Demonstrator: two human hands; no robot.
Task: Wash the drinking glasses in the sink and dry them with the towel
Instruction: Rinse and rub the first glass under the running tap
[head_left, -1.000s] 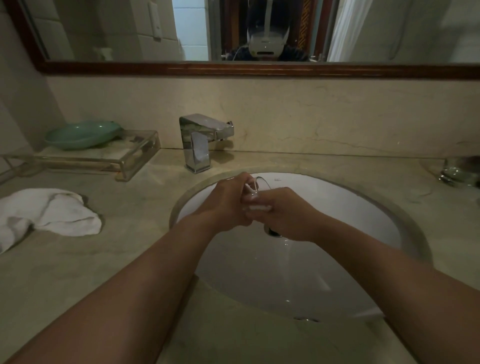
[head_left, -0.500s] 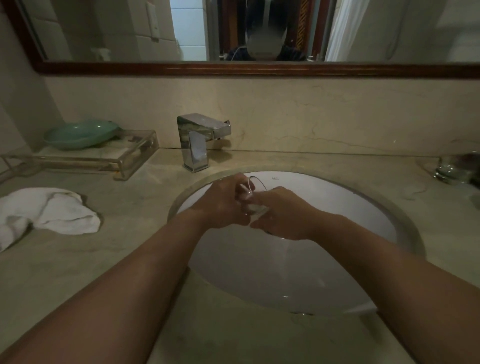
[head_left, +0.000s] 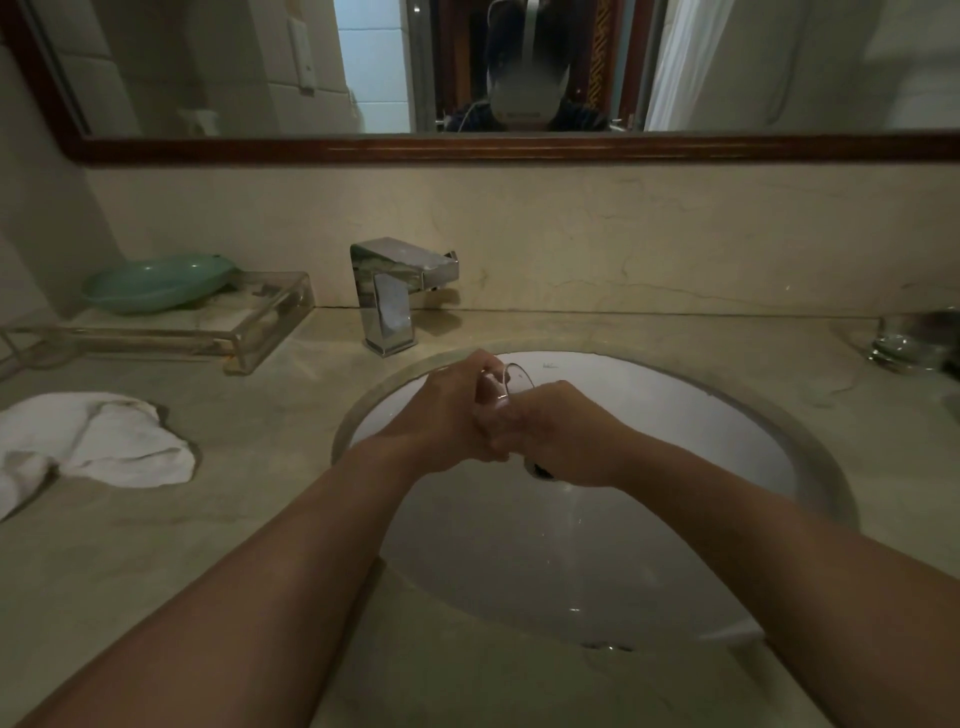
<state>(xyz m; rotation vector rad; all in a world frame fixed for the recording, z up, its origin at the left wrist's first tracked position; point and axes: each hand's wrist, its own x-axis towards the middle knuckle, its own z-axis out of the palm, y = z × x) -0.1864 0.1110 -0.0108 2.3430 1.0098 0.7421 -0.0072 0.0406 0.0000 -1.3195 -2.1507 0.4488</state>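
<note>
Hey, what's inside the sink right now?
The left hand and right hand hold a glass above the sink bowl. The drain shows partly under the right hand; the rest is covered.

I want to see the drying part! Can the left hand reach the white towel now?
Probably yes, once it lets go: the left hand grips the drinking glass with the right hand over the sink, and the white towel lies on bare counter on its side.
</note>
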